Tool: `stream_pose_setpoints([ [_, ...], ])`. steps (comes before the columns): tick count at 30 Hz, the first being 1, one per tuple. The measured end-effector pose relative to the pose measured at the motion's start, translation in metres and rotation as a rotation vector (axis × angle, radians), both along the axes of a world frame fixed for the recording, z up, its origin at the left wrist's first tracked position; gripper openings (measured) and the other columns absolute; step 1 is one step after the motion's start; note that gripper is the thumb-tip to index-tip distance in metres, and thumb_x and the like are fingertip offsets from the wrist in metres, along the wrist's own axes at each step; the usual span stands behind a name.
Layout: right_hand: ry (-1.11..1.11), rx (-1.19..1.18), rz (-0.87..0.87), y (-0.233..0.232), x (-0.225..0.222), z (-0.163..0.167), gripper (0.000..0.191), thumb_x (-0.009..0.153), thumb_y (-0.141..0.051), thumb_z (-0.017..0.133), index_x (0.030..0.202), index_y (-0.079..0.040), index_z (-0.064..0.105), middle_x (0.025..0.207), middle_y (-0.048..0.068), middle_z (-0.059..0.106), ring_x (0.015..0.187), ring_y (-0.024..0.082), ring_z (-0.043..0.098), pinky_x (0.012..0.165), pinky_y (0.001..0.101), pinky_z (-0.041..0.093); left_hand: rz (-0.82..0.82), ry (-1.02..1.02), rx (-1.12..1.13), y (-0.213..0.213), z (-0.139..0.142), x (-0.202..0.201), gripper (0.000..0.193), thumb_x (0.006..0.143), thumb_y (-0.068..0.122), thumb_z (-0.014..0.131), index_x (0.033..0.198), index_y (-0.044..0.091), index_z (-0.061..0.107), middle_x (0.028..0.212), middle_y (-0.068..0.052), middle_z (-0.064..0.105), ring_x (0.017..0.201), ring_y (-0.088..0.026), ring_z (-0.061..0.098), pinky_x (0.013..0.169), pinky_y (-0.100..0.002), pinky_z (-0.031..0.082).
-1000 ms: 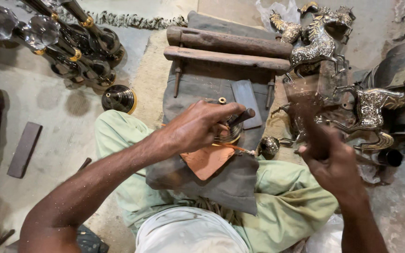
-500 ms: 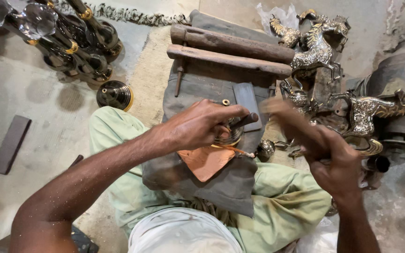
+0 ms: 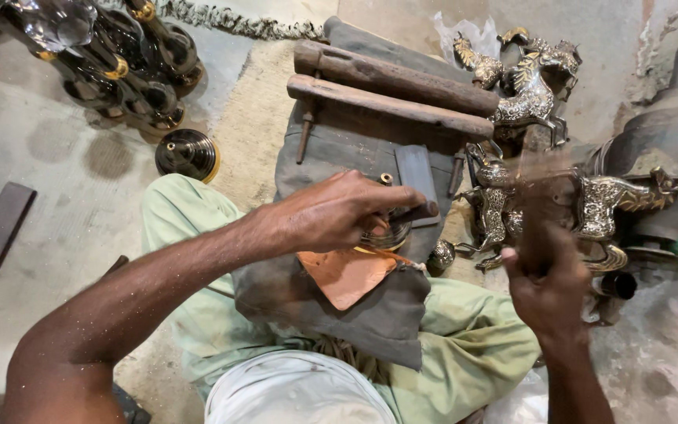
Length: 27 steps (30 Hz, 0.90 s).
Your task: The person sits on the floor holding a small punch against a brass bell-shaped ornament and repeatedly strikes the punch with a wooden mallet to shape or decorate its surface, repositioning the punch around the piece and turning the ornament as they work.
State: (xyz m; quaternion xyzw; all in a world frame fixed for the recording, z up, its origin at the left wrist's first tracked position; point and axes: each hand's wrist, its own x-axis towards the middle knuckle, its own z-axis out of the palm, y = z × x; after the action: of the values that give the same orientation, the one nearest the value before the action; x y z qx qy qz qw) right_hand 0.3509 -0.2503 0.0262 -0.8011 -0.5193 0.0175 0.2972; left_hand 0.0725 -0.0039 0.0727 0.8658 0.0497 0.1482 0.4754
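Landmark: the orange leather pad (image 3: 348,275), lying on a grey cloth (image 3: 339,314) draped over the person's lap.

Left hand (image 3: 331,212): positioned directly above the pad, fingers clenched around a small round brass piece (image 3: 382,234), pressing it down at the pad's upper edge. A dark rod-like tool (image 3: 421,210) projects from under the fingertips toward the right; whether the hand grips it cannot be told.

Right hand (image 3: 547,286): raised to the right of the pad, closed around a blurred object (image 3: 539,196); its kind cannot be told.

Small brass knob (image 3: 439,254): just right of the pad, on the cloth edge.

Two wooden bars (image 3: 390,90): beyond the pad, lying side by side across a grey mat (image 3: 339,149). A flat dark stone (image 3: 416,173) lies between the bars and the pad.

Brass horse figures (image 3: 531,78): beyond and right of the pad, grouped on the floor.

Dark round brass base (image 3: 186,153): left of the pad, on the floor (image 3: 56,196). Further dark metal vessels (image 3: 119,55) stand beyond it.
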Motion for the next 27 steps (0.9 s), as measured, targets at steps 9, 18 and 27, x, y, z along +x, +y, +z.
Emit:
stream_pose_setpoints([
  [9,-0.065,0.073,0.07,0.0,-0.002,-0.013,0.048,0.086,-0.007,0.087,0.125,-0.004,0.061,0.092,0.011,0.061,0.067,0.016,0.056,0.061,0.0295,0.049,-0.006,0.104,-0.034,0.006,0.001,-0.002,0.056,0.082,0.0,0.07,0.133,0.017,0.059,0.081,-0.014,0.071,0.072,-0.037,0.07,0.062,-0.05,0.049],
  [18,-0.127,0.084,0.197,0.0,-0.002,-0.007,0.044,0.091,-0.012,0.08,0.129,-0.005,0.059,0.109,0.015,0.069,0.087,0.022,0.07,0.073,0.0325,0.058,-0.065,0.033,-0.073,0.012,-0.002,-0.004,0.062,0.079,-0.003,0.071,0.136,0.018,0.057,0.081,-0.01,0.072,0.066,-0.029,0.071,0.058,-0.048,0.048],
  [27,0.061,0.08,0.068,-0.002,-0.001,-0.007,0.063,0.083,-0.015,0.085,0.137,-0.006,0.055,0.102,0.012,0.07,0.084,0.024,0.069,0.078,0.0386,0.057,-0.112,0.024,-0.114,0.02,-0.007,-0.007,0.067,0.076,-0.006,0.072,0.137,0.017,0.058,0.079,-0.013,0.07,0.065,-0.031,0.071,0.06,-0.047,0.05],
])
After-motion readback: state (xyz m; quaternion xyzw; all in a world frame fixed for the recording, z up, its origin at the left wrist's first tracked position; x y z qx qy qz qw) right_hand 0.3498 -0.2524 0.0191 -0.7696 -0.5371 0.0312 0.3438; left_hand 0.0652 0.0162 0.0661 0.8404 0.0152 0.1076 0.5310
